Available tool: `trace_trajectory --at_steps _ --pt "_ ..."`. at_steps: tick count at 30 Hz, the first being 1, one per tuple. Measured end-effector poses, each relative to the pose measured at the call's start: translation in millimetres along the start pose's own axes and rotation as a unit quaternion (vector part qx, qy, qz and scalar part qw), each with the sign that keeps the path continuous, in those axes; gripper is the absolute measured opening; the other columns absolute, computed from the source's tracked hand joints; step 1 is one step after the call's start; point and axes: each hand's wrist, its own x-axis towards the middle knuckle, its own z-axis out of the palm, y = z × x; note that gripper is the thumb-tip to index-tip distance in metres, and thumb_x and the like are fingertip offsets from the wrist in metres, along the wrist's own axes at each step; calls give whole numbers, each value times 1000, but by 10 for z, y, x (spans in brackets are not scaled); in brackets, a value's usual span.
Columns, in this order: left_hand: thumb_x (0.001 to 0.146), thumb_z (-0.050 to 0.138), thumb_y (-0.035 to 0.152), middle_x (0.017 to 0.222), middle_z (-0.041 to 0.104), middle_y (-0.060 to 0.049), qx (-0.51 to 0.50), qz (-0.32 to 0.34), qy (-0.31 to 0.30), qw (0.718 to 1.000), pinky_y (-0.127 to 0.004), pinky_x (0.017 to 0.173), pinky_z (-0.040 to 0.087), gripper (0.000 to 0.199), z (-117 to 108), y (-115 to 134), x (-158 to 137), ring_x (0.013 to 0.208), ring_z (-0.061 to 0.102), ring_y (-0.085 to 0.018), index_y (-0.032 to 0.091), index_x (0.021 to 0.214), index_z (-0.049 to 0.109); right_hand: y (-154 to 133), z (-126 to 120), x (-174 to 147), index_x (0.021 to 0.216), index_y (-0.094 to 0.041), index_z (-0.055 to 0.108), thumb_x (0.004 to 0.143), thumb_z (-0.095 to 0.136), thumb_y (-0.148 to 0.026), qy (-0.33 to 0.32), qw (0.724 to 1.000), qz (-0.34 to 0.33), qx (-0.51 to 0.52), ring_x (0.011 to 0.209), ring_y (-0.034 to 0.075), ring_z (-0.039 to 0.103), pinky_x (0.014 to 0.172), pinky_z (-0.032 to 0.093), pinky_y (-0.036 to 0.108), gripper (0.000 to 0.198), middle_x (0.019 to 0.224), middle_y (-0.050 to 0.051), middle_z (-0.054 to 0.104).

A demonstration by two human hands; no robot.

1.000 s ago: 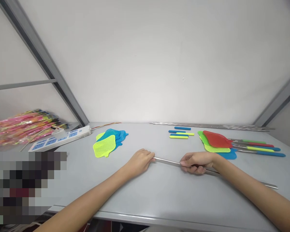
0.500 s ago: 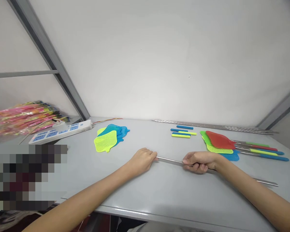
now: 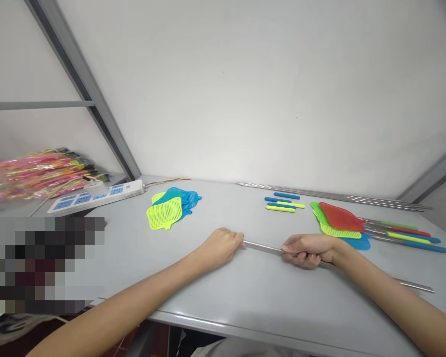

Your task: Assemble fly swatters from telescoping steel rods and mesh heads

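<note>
A thin metal rod (image 3: 263, 246) stretches between my two hands, above the grey tabletop. My left hand (image 3: 223, 246) is closed around its left end, which is hidden in the fist. Farther along, my right hand (image 3: 306, 250) grips the same rod with curled fingers; its far end shows beyond my right forearm. Behind the left hand lie yellow and blue fly swatter heads (image 3: 165, 213). Short blue and yellow handle grips (image 3: 280, 208) rest behind the gap between my hands. Past my right hand is a pile of fly swatters with a red head (image 3: 340, 216) on top.
Several long metal rods (image 3: 334, 196) lie along the wall at the back. A white power strip (image 3: 96, 196) sits at the left, in front of plastic-wrapped colourful items (image 3: 40, 173). Grey frame posts (image 3: 82, 89) rise at the left. A blurred patch covers the lower left.
The view has shifted slightly, so things sit a little farther right. Both hands keep their hold on the rod, with hardly any movement between them.
</note>
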Motion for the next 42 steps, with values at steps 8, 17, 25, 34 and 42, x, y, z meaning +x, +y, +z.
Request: trace_trajectory --at_steps 8,17,25,34,42 --pt "87 25 27 60 59 -2 -43 1 -27 999 -26 50 31 26 -47 28 -36 54 56 -17 17 74 45 4 20 -24 75 -12 51 77 49 -36 7 1000 12 -5 33 1 17 26 11 12 24 47 -9 26" --pt "87 24 29 62 60 -2 -82 -3 -58 995 -24 51 32 31 -109 33 -40 55 55 -15 18 76 52 -49 102 -68 92 -9 57 77 48 -39 14 999 -1 -33 35 1 17 27 11 13 35 50 -8 25" --pt "86 26 28 61 59 -2 -87 4 -55 995 -25 49 30 30 -95 93 -37 54 55 -15 18 76 53 -47 123 -51 92 -9 58 75 50 -40 26 999 2 -38 35 1 17 27 11 13 36 49 -8 25" --pt "87 25 30 61 57 -2 -102 -22 -37 994 -25 49 30 31 -97 -31 8 55 53 -15 18 73 51 -65 164 46 88 -10 58 75 50 -41 43 998 -27 -22 34 1 16 27 9 13 34 48 -9 25" --pt "87 22 40 58 53 0 -143 -20 -37 989 -23 48 28 39 -186 -83 3 52 48 -13 18 68 49 -74 194 35 88 -10 59 76 47 -41 74 994 -64 -57 33 1 22 29 12 14 36 45 -7 35"
